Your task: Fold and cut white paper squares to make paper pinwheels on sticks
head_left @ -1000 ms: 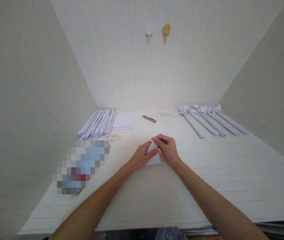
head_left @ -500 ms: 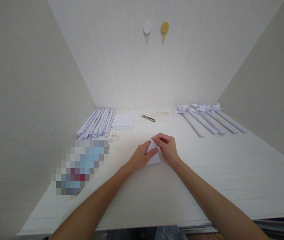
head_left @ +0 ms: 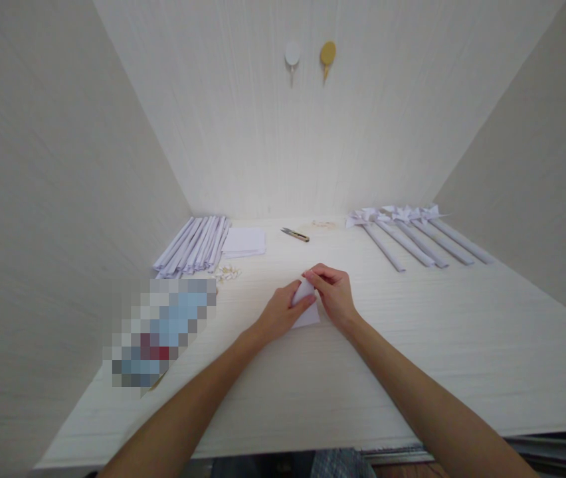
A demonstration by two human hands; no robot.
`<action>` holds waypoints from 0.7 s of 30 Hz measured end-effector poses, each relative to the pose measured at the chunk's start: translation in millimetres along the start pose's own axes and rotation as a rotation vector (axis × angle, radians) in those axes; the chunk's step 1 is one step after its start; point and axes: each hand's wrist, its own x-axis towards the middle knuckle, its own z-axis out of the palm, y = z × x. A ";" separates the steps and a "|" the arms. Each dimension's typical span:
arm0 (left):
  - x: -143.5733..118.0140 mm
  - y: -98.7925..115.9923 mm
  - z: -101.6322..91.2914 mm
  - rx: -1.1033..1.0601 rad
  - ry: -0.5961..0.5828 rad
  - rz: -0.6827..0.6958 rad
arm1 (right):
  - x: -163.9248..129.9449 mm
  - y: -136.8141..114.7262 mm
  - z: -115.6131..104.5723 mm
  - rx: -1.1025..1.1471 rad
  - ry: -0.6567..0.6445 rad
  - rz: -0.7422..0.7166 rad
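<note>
Blurred item: a pixelated patch [head_left: 173, 325] of blue, grey and dark red covers something at the counter's left side, near the forearm.
Paper tubes: a pile of rolled white tubes [head_left: 196, 245], side by side and slanting, near the left wall.
Small bits: pale scraps [head_left: 227, 273] scattered just in front of the tubes and the sheets.
Sheets: a low stack of flat white sheets [head_left: 244, 240], edges slightly uneven, beside the tubes.
Left hand: the left hand [head_left: 283, 309] pinches the paper, thumb laid across its face, fingers mostly hidden behind.
Snips: small snips [head_left: 295, 234] lie beyond the hands, points to the left.
Paper in hand: a small piece of white paper [head_left: 307, 318], plain and matte, held between both hands over the middle of the counter [head_left: 427, 358]; straight lower edge, sharp lower-right corner, upper part narrowing under the fingers. Its folds are too small to tell.
Right hand: the right hand [head_left: 330, 289] has thumb and forefinger pressed together on the paper's top end.
Pinwheels: five white paper pinwheels [head_left: 402, 214] on rolled sticks lie in a row, heads toward the back wall.
</note>
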 end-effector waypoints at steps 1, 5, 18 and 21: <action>0.2 0.1 0.2 0.007 -0.001 -0.001 | -0.1 -0.1 -0.2 -0.006 0.001 -0.006; 0.0 1.1 1.3 0.058 -0.014 -0.003 | -1.8 -3.3 0.1 -0.039 0.019 -0.052; 0.0 -0.4 1.7 0.096 -0.007 0.010 | 0.8 -6.7 -0.3 -0.115 -0.028 0.030; -0.4 0.3 1.6 0.074 0.004 0.006 | 1.6 -5.8 -0.4 -0.133 -0.063 0.027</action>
